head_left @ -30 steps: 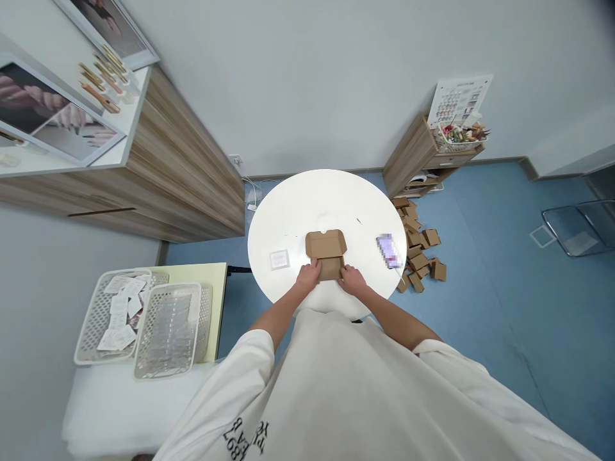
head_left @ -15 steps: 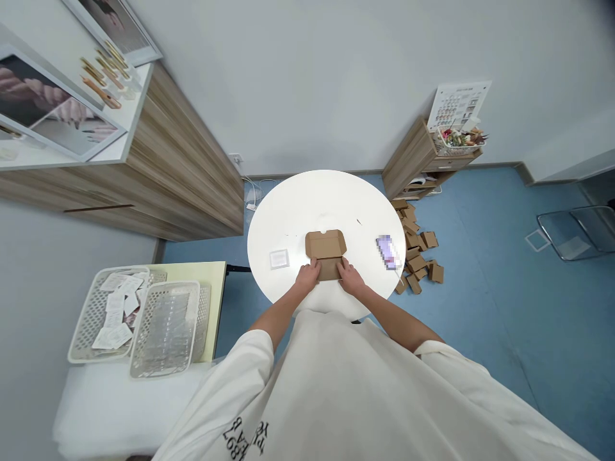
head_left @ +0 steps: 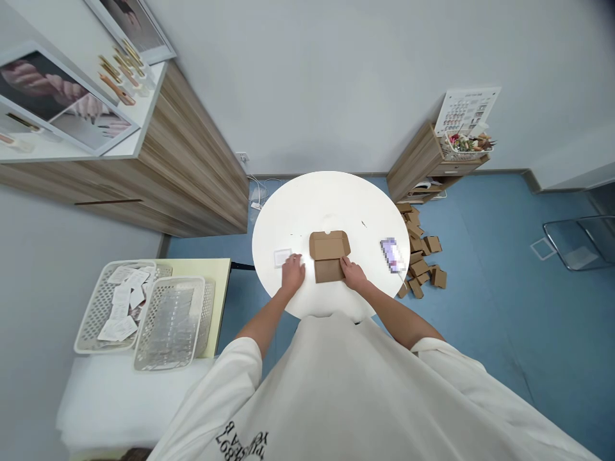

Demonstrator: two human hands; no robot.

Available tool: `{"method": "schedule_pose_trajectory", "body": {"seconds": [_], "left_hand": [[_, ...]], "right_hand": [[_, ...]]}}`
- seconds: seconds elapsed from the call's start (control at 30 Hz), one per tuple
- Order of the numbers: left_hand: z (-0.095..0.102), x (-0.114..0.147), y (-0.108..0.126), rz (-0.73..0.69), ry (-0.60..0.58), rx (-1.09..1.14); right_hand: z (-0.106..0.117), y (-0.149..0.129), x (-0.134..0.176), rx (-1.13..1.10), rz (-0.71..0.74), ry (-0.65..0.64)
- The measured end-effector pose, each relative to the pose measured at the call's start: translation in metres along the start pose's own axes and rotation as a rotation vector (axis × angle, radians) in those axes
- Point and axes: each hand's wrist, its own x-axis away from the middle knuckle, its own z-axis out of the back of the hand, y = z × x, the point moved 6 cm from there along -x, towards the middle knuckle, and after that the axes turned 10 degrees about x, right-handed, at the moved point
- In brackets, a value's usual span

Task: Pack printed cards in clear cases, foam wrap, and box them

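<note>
A small brown cardboard box (head_left: 329,246) lies on the round white table (head_left: 331,198), its lid folded back away from me. At the box's right side, my right hand (head_left: 353,271) grips the wall near the hinge, fingers closed on it. My left hand (head_left: 293,271) is apart from the box, over the table to its left, with fingers stretched forward. Just beyond its fingertips lies a flat, clear rectangular case (head_left: 282,257); the hand partly covers its right edge, and I cannot tell whether they touch.
A phone (head_left: 392,255) with a cable lies at the table's right. Several cardboard boxes (head_left: 419,266) are heaped on the floor beyond it. To my left, a basket of paper slips (head_left: 89,323) and a basket of clear cases (head_left: 144,333) stand by a wooden cabinet (head_left: 196,173).
My left hand has let go of the box's left side and moved left to the clear case. My right hand stays on the box, which remains open.
</note>
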Motion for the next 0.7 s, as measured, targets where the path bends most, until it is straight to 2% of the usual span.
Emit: {"method": "schedule_pose_trajectory", "body": {"seconds": [0.1, 0.17, 0.23, 0.33, 0.53, 0.63, 0.7], "left_hand": [[0.024, -0.007, -0.054, 0.377, 0.145, 0.083], [0.028, -0.009, -0.083, 0.594, 0.152, 0.159], [0.026, -0.012, -0.098, 0.698, 0.109, 0.247], [0.019, -0.015, -0.104, 0.743, 0.070, 0.337], [0.011, -0.021, -0.110, 0.802, 0.090, 0.380], [0.010, -0.023, -0.111, 0.772, 0.087, 0.456], [0.013, -0.021, -0.105, 0.714, 0.132, 0.537]], "right_hand": [[-0.001, -0.001, -0.001, -0.004, -0.013, 0.002], [-0.001, -0.001, -0.001, -0.009, -0.019, 0.001], [-0.001, -0.002, -0.001, 0.003, -0.020, 0.000], [0.000, -0.003, -0.001, 0.029, -0.015, -0.003], [0.003, -0.005, -0.001, 0.067, -0.018, -0.026], [0.003, -0.005, -0.001, 0.080, -0.015, -0.017], [0.003, -0.005, -0.001, 0.065, -0.013, -0.012]]}}
